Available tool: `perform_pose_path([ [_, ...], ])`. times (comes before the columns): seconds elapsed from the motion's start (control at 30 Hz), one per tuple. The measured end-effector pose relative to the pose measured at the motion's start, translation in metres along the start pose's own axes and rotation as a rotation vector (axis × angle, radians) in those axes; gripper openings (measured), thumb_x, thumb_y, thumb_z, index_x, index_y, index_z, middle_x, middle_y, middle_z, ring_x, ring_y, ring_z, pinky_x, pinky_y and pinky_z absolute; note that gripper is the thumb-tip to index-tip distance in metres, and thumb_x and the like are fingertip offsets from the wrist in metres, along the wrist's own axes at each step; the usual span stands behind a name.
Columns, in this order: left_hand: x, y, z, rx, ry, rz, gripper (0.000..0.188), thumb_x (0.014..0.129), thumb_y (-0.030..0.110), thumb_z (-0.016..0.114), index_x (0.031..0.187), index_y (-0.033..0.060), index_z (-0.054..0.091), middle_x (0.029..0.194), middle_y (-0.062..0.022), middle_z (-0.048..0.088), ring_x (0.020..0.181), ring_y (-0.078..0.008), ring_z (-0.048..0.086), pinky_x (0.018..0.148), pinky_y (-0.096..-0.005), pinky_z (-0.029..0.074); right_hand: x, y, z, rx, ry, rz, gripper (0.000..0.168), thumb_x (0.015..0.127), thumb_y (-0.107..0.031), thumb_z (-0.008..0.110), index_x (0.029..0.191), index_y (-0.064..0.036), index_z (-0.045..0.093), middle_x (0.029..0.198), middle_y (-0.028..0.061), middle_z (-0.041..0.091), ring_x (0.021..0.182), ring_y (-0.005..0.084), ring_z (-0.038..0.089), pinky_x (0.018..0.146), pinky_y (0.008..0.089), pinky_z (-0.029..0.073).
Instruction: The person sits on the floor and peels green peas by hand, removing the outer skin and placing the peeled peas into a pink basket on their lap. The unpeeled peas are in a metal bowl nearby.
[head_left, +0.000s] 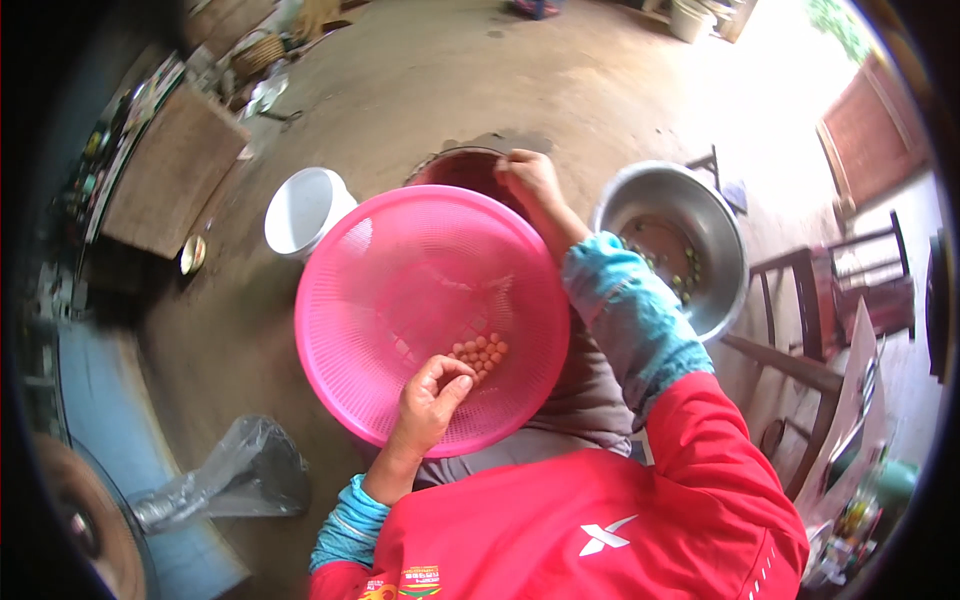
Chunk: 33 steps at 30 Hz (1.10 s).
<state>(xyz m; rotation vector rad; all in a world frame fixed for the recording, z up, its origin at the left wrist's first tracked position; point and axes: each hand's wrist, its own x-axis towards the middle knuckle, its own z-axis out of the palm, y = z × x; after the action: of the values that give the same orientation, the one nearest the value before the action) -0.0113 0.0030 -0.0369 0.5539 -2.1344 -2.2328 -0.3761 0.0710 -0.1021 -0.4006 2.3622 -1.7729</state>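
Note:
A pink plastic colander (420, 247) rests on my lap, with a small heap of round, pale orange pieces (484, 355) at its lower right. My left hand (435, 394) is over the colander's near part, beside the heap, thumb and fingertips close together; whether something is between them cannot be told. Beyond the colander's far rim, my right hand (521, 178) is over a dark red bucket (454, 166), fingers curled; its contents, if any, are hidden. To the right, a metal basin (720, 247) holds several small green and brownish round things (686, 281).
A white bucket (304, 210) stands on the floor left of the colander. Wooden chairs (806, 300) are at the right. A clear plastic bag (240, 472) and a fan (90, 517) are at the lower left. A wooden board (169, 169) stands at the upper left.

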Motion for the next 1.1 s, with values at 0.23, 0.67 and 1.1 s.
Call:
perform_pose_path([
  [0.23, -0.006, 0.003, -0.001, -0.113, 0.009, -0.046, 0.008, 0.095, 0.004, 0.059, 0.103, 0.001, 0.059, 0.097, -0.0091, 0.067, 0.092, -0.0159, 0.064, 0.088, -0.0296, 0.051, -0.027, -0.035, 0.014, -0.481, -0.104, 0.1, 0.048, 0.093, -0.047, 0.052, 0.104, -0.005, 0.073, 0.109, 0.02, 0.07, 0.106, 0.0363, 0.066, 0.092, 0.0467, 0.049],
  [0.67, -0.005, 0.002, -0.002, -0.095, -0.033, -0.038, 0.009, 0.097, 0.006, 0.057, 0.104, 0.0002, 0.058, 0.095, -0.0091, 0.066, 0.085, -0.0157, 0.064, 0.079, -0.0294, 0.054, -0.044, -0.009, -0.033, 0.025, 0.376, -0.285, 0.021, 0.082, -0.008, 0.057, 0.099, -0.008, 0.069, 0.101, 0.0193, 0.066, 0.099, 0.036, 0.063, 0.089, 0.0411, 0.051],
  [1.1, -0.005, 0.005, 0.0, -0.071, -0.064, -0.067, 0.009, 0.097, 0.008, 0.057, 0.103, 0.0022, 0.058, 0.096, -0.0069, 0.065, 0.089, -0.0139, 0.064, 0.08, -0.0275, 0.053, -0.152, 0.145, -0.172, -0.947, 0.082, 0.347, 0.06, 0.089, -0.051, 0.058, 0.136, -0.015, 0.052, 0.14, 0.0121, 0.05, 0.133, 0.0331, 0.043, 0.104, 0.054, 0.04],
])
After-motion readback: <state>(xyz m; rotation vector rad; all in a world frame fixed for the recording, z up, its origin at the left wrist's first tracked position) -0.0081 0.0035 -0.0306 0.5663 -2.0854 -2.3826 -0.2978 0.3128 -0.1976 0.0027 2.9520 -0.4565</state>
